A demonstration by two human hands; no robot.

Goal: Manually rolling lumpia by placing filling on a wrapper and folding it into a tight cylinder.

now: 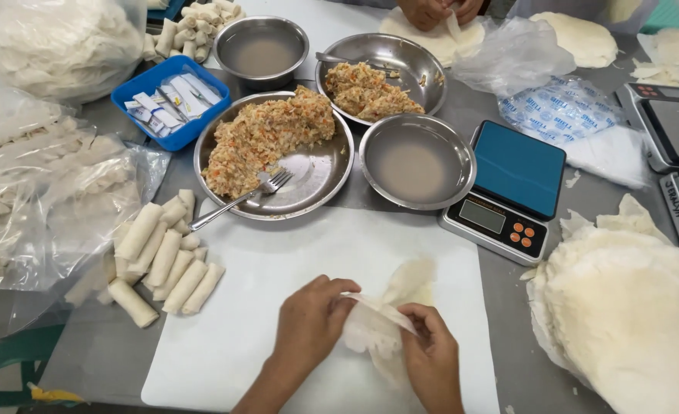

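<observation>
Showing white on the spring-roll wrapper (381, 318) and cutting board (278, 307), blue on the scale (517, 169) and tray (128, 96), orange flecks in the filling (266, 134).

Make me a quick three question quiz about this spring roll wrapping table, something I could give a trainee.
1. True or false: the fork rests in the metal bowl of shredded filling.
2. What do the left hand and right hand hold together over the white board?
A. a thin wrapper
B. a spoon
C. a plastic bag
3. Fill in: the finished rolls lie to the ____ of the board, and the blue-topped scale stands at its far right corner.

Key:
1. True
2. A
3. left
</observation>
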